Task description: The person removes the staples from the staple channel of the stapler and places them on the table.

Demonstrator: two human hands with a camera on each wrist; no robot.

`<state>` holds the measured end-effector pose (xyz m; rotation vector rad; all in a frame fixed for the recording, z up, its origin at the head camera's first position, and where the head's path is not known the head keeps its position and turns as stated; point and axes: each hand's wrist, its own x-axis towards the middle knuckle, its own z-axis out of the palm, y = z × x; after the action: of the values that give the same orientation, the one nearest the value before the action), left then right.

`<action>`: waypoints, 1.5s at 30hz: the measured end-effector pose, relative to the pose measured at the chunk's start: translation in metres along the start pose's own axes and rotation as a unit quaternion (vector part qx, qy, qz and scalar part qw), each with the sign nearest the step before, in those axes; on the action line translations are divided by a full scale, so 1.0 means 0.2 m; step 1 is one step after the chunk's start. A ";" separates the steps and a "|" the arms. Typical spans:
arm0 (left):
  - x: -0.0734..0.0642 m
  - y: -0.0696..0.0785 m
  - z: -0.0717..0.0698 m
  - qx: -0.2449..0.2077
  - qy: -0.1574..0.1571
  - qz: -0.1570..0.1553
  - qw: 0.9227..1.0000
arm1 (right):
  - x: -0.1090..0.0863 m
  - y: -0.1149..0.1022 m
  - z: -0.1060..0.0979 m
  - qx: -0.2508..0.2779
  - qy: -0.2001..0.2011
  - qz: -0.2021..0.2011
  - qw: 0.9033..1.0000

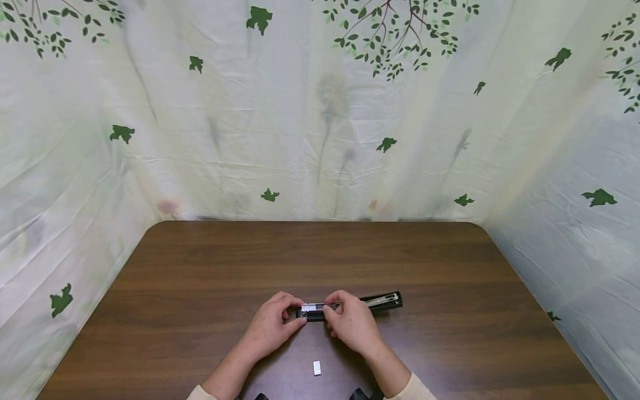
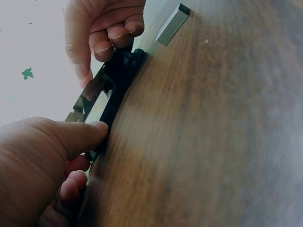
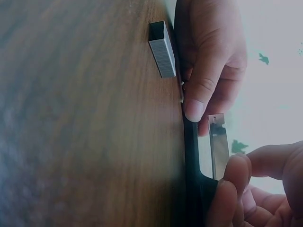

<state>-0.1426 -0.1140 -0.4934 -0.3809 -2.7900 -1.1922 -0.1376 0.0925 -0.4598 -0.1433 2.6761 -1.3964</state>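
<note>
A black stapler (image 1: 385, 301) lies across the table, its top cover swung back to the right. At its left end my left hand (image 1: 272, 325) grips the base between thumb and fingers. My right hand (image 1: 352, 322) pinches the stapler near its middle, at the metal magazine (image 3: 218, 146). That magazine stands raised at an angle from the black base (image 2: 116, 90), with a gap between them. My right fingertips hide part of the magazine, so whether they also hold staples cannot be seen. Nearer the person, a small strip of staples (image 1: 317, 368) lies loose on the table.
The brown wooden table (image 1: 200, 266) has a far edge with rounded corners. Behind it and along the sides hangs a pale curtain (image 1: 300, 111) printed with leaves and green birds. Small dark objects (image 1: 362, 394) show at the bottom edge of the head view.
</note>
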 end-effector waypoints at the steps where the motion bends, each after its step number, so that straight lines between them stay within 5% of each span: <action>1: 0.00 0.00 0.00 -0.001 0.000 -0.001 1.000 | 0.00 0.00 0.00 0.000 0.000 -0.001 1.000; 45: 0.00 0.00 0.00 -0.003 0.000 0.001 1.000 | 0.00 0.01 0.03 0.036 0.004 -0.001 0.999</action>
<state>-0.1424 -0.1138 -0.4936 -0.3828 -2.7859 -1.2012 -0.1373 0.0884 -0.4640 -0.1342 2.6272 -1.4954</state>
